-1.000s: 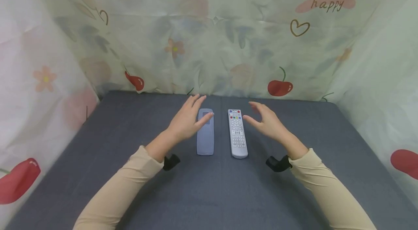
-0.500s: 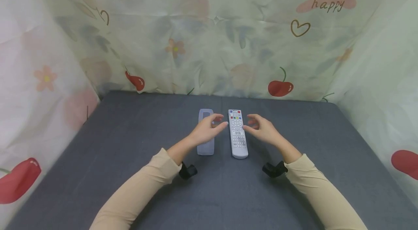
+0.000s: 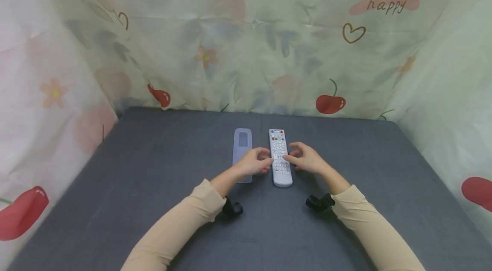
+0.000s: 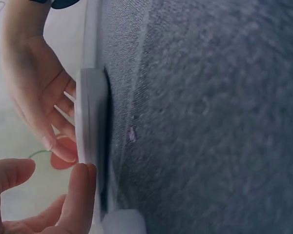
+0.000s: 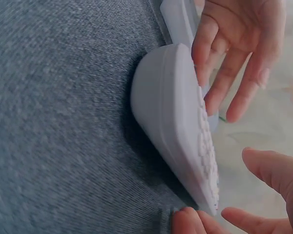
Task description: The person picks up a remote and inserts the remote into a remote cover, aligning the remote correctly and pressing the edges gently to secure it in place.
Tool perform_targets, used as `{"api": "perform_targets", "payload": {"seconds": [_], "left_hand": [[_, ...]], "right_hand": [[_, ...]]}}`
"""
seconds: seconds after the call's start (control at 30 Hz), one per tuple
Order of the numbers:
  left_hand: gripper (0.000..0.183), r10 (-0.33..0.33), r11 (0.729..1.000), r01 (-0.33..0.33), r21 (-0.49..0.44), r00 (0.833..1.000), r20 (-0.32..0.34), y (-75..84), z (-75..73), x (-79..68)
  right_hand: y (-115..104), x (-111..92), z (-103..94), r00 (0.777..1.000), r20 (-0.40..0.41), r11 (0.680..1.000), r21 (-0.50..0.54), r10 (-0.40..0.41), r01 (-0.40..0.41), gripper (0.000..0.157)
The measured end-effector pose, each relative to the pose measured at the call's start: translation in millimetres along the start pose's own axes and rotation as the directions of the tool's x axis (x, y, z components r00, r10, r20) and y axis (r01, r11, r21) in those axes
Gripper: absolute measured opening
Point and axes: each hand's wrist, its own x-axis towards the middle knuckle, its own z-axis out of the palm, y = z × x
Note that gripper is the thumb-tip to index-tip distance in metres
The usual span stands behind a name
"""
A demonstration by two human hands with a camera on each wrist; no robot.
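The white remote control point(image 3: 281, 166) lies flat, buttons up, on the dark grey table point(image 3: 153, 155), a little right of a pale bluish-grey slab point(image 3: 240, 151) with a darker rectangle toward its far end (another remote lying face down or a loose cover, I cannot tell which). The left hand point(image 3: 254, 161) is at the remote's left side, fingers loosely bent and holding nothing that shows; it hides the near right stretch of the slab. The right hand point(image 3: 305, 160) is at the remote's right side, its fingers bent too, with a gap between them and the thumb, which reaches over the button face. Neither hand appears to grip anything; whether a fingertip brushes the remote's edge is hard to tell, though the right wrist view shows the right thumb apart from it. For a sound two-handed hold from here, I judge the fingers are best brought low against both long sides, then squeezed evenly from left and right so the casing neither skids nor twists on the cloth. Thumbs would do better along the rims than in the middle, where they would press keys. The left hand also needs care not to nudge the slab beneath it.
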Motion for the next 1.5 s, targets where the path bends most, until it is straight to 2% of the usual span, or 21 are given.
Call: {"api": "perform_targets", "payload": {"seconds": [0.2, 0.3, 0.4, 0.63, 0.83, 1.2, 1.37, 1.5], "left_hand": [[0.051, -0.046, 0.998, 0.047, -0.03, 0.998, 0.039, -5.4, 4.5, 3.1], [0.051, -0.045, 0.997, 0.047, -0.055, 0.998, 0.046, -6.8, 7.2, 3.6], [0.052, -0.035, 0.998, 0.037, -0.055, 0.999, 0.034, -8.0, 8.9, 3.6], [0.057, -0.028, 0.999, 0.029, 0.032, 1.0, -0.008, -8.2, 11.1, 2.2], [0.059, -0.034, 0.999, 0.034, 0.037, 0.999, -0.026, -6.5, 11.3, 0.8], [0.063, 0.009, 1.0, -0.009, -0.002, 1.0, -0.022, 4.2, 1.4, -4.3], [0.066, 0.029, 1.0, -0.029, -0.011, 0.999, -0.013, 11.4, -7.0, -9.7], [0.068, 0.047, 0.998, -0.047, 0.036, 0.999, -0.008, 14.7, -15.1, -13.4]], "right_hand": [[0.6, -0.5, 5.9, 0.998, 0.047, 0.993, 0.105, 0.049, -0.054, 0.064], [0.2, -1.2, 7.6, 0.997, 0.054, 0.991, 0.12, 0.053, -0.059, 0.065], [0.6, -1.3, 8.8, 0.997, 0.055, 0.991, 0.122, 0.045, -0.051, 0.065], [1.2, -1.3, 10.9, 0.999, 0.039, 0.989, 0.143, 0.02, -0.026, 0.066], [0.3, -1.2, 11.3, 0.999, 0.029, 0.986, 0.165, 0.028, -0.032, 0.069], [-12.3, -2.1, 6.9, 0.998, 0.007, 0.981, 0.181, 0.07, -0.07, 0.071], [-22.0, -6.2, 6.2, 0.999, -0.004, 0.98, 0.193, 0.04, -0.039, 0.067], [-28.2, -9.0, 5.9, 1.0, -0.011, 0.976, 0.22, 0.006, -0.003, 0.064]]}}
